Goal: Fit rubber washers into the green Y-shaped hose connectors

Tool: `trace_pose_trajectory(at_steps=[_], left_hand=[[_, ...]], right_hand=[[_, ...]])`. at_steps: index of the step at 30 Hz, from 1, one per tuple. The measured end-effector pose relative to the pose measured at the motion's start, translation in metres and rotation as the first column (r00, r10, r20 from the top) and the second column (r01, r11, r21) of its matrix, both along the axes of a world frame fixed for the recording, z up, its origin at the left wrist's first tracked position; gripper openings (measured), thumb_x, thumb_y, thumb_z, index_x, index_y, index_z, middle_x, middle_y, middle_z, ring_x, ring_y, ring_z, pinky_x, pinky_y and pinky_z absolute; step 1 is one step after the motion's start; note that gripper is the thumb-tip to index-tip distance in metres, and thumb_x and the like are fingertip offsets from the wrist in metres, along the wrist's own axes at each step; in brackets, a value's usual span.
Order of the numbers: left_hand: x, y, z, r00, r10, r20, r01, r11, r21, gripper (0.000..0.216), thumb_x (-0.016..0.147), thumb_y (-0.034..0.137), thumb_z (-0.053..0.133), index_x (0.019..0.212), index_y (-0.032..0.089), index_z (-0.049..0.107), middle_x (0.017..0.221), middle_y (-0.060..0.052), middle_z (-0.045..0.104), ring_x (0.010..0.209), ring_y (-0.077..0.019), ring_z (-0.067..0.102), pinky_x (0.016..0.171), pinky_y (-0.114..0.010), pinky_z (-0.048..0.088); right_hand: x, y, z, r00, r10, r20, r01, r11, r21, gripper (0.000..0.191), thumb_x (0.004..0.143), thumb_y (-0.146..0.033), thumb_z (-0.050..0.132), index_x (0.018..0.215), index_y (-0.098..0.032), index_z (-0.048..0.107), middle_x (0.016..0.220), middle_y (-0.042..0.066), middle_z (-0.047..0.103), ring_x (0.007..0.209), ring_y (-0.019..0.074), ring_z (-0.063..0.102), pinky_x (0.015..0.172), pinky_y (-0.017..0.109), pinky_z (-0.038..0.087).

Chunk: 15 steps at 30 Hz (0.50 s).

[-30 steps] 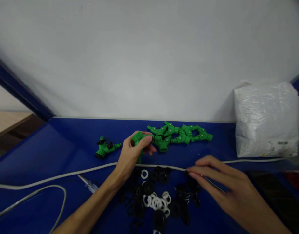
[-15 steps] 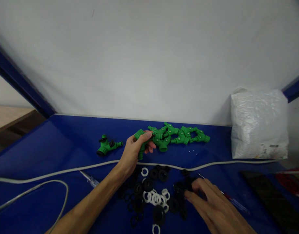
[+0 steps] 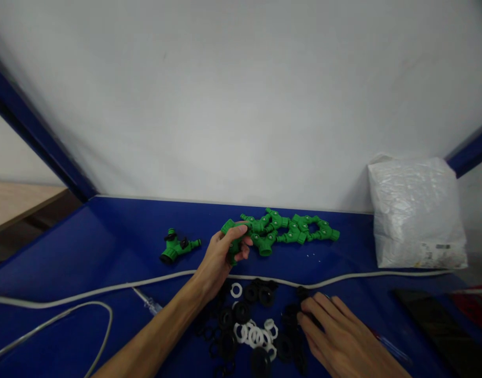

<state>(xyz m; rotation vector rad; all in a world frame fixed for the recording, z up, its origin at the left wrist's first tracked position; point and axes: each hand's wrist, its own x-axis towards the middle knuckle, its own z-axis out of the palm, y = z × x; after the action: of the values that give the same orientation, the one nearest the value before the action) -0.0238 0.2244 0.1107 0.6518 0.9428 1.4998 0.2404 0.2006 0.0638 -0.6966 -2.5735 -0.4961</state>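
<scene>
My left hand is closed around a green plastic fitting, lifted just off the blue table beside a row of several more green fittings. My right hand lies low on the table with its fingertips among a scatter of black rings and caps and white rings. Its fingers are curled down onto the black pieces; whether they hold one is hidden. One green fitting with black parts stands apart to the left.
A white cable crosses the blue table from left to right. A small screwdriver lies near my left forearm. A white plastic bag stands at the back right against the white wall. Dark flat items lie at the right edge.
My right hand came back from the cable toward me and settled on the black pieces. My left hand kept its hold on the green fitting and turned it slightly.
</scene>
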Motion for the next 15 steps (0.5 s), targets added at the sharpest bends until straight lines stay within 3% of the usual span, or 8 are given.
trace_pose_trajectory(at_steps=[5,9,13,15], left_hand=[[-0.001,0.001,-0.002,0.998,0.001,-0.059,0.000,1.000,0.015,0.029,0.082,0.038,0.073,0.073,0.012,0.063,0.066,0.000,0.060,0.048,-0.0046,0.046,0.045,-0.020,0.029],[-0.002,0.001,-0.004,0.998,0.000,-0.056,0.000,1.000,0.003,0.028,0.084,0.039,0.071,0.081,0.013,0.065,0.069,0.001,0.059,0.048,-0.0042,0.045,0.047,-0.019,0.030],[-0.001,-0.001,-0.004,0.999,-0.050,-0.010,0.050,0.998,-0.027,0.028,0.084,0.038,0.071,0.098,0.013,0.067,0.076,0.002,0.058,0.051,-0.0037,0.045,0.049,-0.018,0.032],[0.000,-0.001,-0.004,0.998,-0.070,-0.002,0.070,0.997,-0.030,0.029,0.084,0.038,0.071,0.101,0.014,0.066,0.079,0.002,0.058,0.051,-0.0035,0.045,0.049,-0.018,0.030]], right_hand=[[0.001,0.004,0.002,0.999,0.043,0.029,-0.044,0.998,0.035,0.047,0.085,0.008,0.034,0.096,-0.023,0.068,0.092,0.001,0.078,0.089,0.0214,0.071,0.085,0.036,0.050],[0.001,0.004,0.027,0.998,0.060,-0.004,-0.060,0.998,-0.003,0.047,0.093,0.003,0.030,0.099,-0.024,0.069,0.091,0.002,0.079,0.084,0.0218,0.074,0.076,0.035,0.053],[-0.010,0.004,0.064,0.978,0.164,-0.132,-0.188,0.963,-0.194,0.040,0.099,-0.008,0.033,0.098,-0.027,0.068,0.088,0.001,0.079,0.078,0.0170,0.075,0.066,0.025,0.056],[-0.021,0.008,0.078,0.958,0.140,-0.251,-0.215,0.928,-0.303,0.030,0.099,-0.010,0.041,0.099,-0.026,0.066,0.086,0.000,0.077,0.077,0.0149,0.075,0.068,0.020,0.056]])
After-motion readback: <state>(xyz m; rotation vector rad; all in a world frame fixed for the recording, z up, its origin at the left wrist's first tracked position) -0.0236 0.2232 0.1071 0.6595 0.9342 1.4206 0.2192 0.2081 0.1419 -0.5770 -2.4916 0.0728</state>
